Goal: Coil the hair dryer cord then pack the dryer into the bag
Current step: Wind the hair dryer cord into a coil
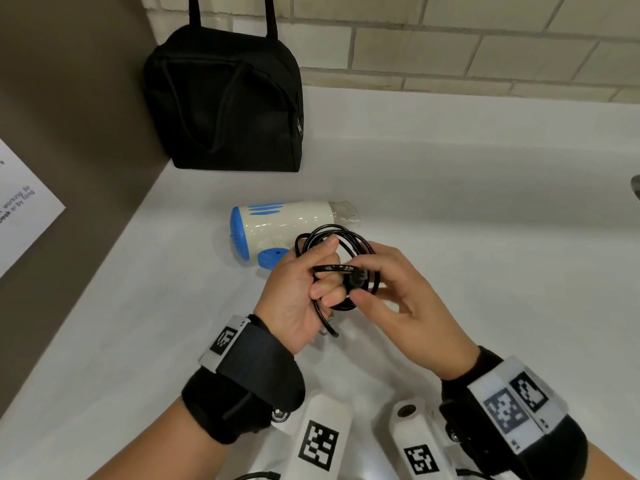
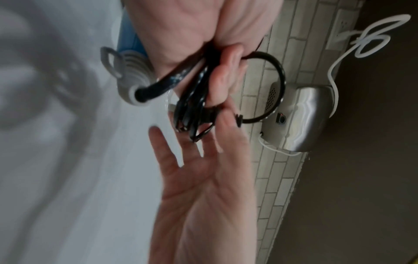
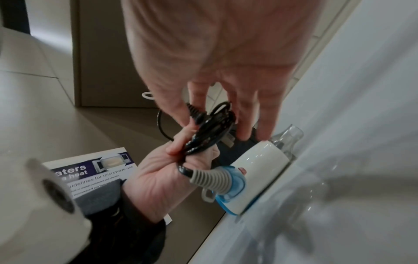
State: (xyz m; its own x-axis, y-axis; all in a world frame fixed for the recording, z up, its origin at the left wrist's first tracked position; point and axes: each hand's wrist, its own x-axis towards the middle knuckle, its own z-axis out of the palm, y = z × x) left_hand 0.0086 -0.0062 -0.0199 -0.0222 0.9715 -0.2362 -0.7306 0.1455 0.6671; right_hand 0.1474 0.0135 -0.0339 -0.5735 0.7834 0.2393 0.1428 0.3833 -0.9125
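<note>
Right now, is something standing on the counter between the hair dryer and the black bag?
Nothing visible does. The hair dryer lies on bare counter in front of the bag, but the bag's zipper looks closed.

Glossy plastic dryer (image 1: 277, 226), matt cloth bag (image 1: 225, 98)

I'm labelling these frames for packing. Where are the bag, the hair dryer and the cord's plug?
bag (image 1: 221, 98): head view, middle of its black front panel.
hair dryer (image 1: 291, 221): head view, white barrel.
plug (image 1: 356, 277): head view, black body at the right fingertips.
</note>
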